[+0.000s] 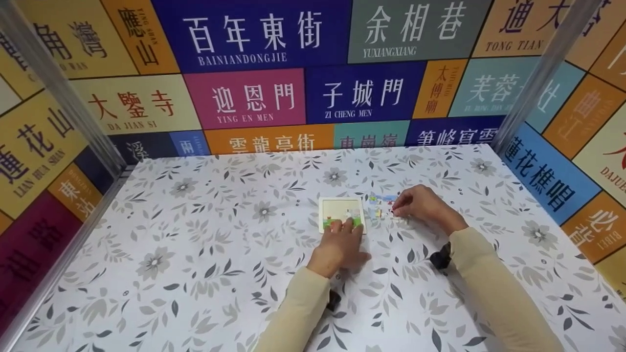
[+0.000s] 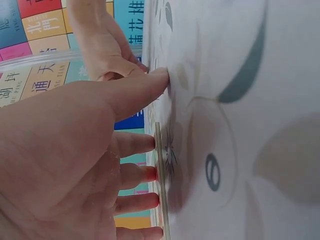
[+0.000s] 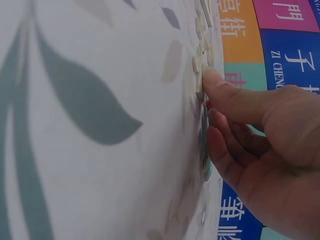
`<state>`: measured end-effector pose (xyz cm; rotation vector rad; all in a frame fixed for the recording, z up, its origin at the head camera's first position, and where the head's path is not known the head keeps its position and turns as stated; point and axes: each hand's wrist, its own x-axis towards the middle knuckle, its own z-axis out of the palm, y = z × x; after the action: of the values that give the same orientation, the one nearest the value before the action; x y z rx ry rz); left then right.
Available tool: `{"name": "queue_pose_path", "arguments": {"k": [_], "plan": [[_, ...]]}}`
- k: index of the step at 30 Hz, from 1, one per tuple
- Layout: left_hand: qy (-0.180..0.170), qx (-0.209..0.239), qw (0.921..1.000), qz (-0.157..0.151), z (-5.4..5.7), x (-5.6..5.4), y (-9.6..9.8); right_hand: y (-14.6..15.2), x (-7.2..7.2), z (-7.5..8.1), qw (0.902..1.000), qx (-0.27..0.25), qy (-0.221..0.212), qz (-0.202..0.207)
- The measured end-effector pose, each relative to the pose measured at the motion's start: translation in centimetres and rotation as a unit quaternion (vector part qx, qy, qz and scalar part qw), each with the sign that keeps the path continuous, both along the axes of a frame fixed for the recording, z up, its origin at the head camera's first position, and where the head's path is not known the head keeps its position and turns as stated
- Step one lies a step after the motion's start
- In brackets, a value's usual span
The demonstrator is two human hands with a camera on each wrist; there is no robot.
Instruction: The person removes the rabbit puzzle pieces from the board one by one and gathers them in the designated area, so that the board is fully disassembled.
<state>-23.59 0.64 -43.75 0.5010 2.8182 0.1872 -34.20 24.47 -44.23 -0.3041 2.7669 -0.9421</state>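
Observation:
A small square jigsaw puzzle tray [image 1: 320, 215] with a pale border lies on the table, with a few green and coloured pieces along its lower part. My left hand [image 1: 337, 249] rests straight fingertips on the tray's near edge; the left wrist view shows the thin board [image 2: 161, 180] edge-on under them. Just right of the tray lie several loose puzzle pieces [image 1: 376, 213]. Over these, my right hand [image 1: 425, 208] has thumb and fingers bent together, pinching a small piece [image 1: 392, 211] with red on it. In the right wrist view the fingertips partly hide the pieces [image 3: 197, 70].
A white cloth with grey leaves and flowers covers the table [image 1: 195, 254]. Behind it stands a wall [image 1: 244, 98] of coloured panels with Chinese lettering. Clear upright posts [image 1: 543, 73] stand at the back corners. Dark wrist devices [image 1: 440, 257] sit at both sleeves.

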Motion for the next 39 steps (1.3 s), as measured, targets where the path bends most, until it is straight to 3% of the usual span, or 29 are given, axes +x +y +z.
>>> {"name": "queue_pose_path", "arguments": {"k": [7,14,18,24,35,39], "plan": [[-0.020,0.023,0.9995,0.010,0.2,-0.1,-0.5,-2.2,-0.2,0.5,0.9993,-0.019,0.030,-0.011],[-0.013,0.040,0.9990,0.011,1.3,0.0,-1.5,-4.7,-0.3,0.3,0.9984,-0.044,0.029,0.022],[-0.027,0.045,0.9986,-0.009,1.6,0.0,-2.8,-6.0,-0.3,0.0,0.9985,-0.042,0.014,0.032],[-0.043,0.055,0.9966,-0.044,1.0,0.2,-4.4,-7.1,-0.2,-0.3,0.9984,-0.044,-0.012,0.033],[-0.061,0.069,0.9922,-0.084,1.0,-0.3,-4.5,-7.7,-0.3,-0.3,0.9993,-0.008,-0.016,0.034],[-0.068,0.067,0.9919,-0.084,0.7,-0.5,-4.5,-7.9,-0.5,-0.2,0.9991,0.001,-0.021,0.037]]}}
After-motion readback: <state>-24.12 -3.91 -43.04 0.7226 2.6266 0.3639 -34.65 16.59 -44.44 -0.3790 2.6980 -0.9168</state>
